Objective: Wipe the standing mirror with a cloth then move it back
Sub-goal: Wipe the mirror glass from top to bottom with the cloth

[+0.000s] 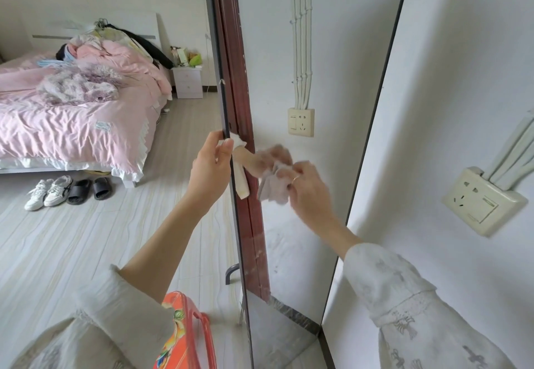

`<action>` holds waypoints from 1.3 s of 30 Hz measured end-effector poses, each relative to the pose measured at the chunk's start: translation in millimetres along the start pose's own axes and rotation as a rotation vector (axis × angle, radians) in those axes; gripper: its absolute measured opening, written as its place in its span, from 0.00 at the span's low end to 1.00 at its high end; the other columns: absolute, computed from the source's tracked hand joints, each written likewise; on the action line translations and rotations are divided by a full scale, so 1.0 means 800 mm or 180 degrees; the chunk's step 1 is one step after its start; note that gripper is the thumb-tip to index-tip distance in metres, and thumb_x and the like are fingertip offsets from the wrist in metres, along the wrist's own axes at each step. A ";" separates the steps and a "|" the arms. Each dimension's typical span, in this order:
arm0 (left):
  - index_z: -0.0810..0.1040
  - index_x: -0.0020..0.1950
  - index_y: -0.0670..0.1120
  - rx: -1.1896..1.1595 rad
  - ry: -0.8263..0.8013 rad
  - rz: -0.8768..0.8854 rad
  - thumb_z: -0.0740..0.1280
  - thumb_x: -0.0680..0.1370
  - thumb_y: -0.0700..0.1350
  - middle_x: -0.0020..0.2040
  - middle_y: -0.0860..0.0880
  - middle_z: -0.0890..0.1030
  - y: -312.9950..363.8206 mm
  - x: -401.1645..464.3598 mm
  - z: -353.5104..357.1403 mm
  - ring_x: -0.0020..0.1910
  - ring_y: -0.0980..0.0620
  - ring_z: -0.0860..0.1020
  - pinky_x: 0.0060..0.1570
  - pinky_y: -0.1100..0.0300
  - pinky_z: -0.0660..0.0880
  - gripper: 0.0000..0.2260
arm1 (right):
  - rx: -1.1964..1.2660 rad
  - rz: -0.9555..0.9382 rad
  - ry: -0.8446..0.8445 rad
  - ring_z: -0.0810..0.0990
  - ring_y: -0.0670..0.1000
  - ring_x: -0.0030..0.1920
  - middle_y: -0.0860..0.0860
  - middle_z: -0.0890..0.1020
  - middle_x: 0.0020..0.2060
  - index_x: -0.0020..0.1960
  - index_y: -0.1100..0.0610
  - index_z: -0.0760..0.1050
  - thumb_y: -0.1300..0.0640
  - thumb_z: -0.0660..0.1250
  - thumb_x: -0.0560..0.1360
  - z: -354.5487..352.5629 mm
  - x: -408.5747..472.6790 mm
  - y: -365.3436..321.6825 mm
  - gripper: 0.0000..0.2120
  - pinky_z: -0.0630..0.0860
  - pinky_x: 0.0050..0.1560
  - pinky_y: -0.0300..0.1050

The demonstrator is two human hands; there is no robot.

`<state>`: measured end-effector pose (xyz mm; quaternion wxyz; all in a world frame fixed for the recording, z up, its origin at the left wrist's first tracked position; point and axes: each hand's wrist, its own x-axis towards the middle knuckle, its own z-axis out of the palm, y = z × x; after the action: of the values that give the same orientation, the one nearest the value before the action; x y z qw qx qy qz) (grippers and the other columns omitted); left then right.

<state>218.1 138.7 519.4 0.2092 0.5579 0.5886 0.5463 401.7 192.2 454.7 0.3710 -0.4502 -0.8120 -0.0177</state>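
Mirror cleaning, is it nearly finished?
Not yet. The left hand grips the mirror by its dark edge while the right hand presses a crumpled cloth against the glass, so wiping is underway. Smudges show lower down. Moving it back comes afterwards.

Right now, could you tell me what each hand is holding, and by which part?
The left hand grips the mirror by its left edge; the right hand holds a bunched cloth against the glass.
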 end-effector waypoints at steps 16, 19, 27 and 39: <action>0.66 0.47 0.45 -0.0049 0.0146 0.0188 0.51 0.82 0.48 0.29 0.56 0.63 -0.011 0.002 0.011 0.25 0.60 0.63 0.31 0.60 0.63 0.09 | 0.0092 -0.0425 -0.0377 0.78 0.56 0.37 0.55 0.77 0.40 0.46 0.56 0.80 0.62 0.74 0.66 0.043 -0.048 0.005 0.10 0.76 0.25 0.44; 0.67 0.49 0.46 -0.0035 0.0112 0.0181 0.51 0.82 0.49 0.29 0.56 0.64 -0.014 0.004 0.010 0.26 0.60 0.63 0.32 0.60 0.64 0.09 | -0.0041 -0.0003 -0.0153 0.78 0.58 0.44 0.56 0.77 0.45 0.50 0.58 0.78 0.64 0.69 0.70 0.023 -0.021 0.043 0.09 0.78 0.33 0.51; 0.68 0.50 0.46 -0.0033 0.0194 0.0261 0.52 0.82 0.48 0.31 0.56 0.66 -0.012 0.000 0.016 0.26 0.62 0.65 0.28 0.69 0.63 0.09 | 0.0542 0.1353 0.0619 0.74 0.55 0.50 0.55 0.73 0.53 0.58 0.57 0.73 0.63 0.58 0.74 0.015 0.006 0.072 0.14 0.67 0.47 0.41; 0.62 0.39 0.55 -0.0214 -0.0020 -0.0188 0.50 0.82 0.46 0.33 0.54 0.62 -0.045 -0.037 0.038 0.26 0.62 0.64 0.29 0.68 0.65 0.12 | 0.2134 0.3140 0.0356 0.76 0.54 0.46 0.54 0.75 0.46 0.49 0.55 0.68 0.66 0.62 0.72 0.017 -0.007 0.078 0.10 0.77 0.50 0.55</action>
<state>236.8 133.0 467.4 0.2457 0.5347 0.5854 0.5576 441.9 230.1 422.0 0.4994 -0.6308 -0.4476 0.3902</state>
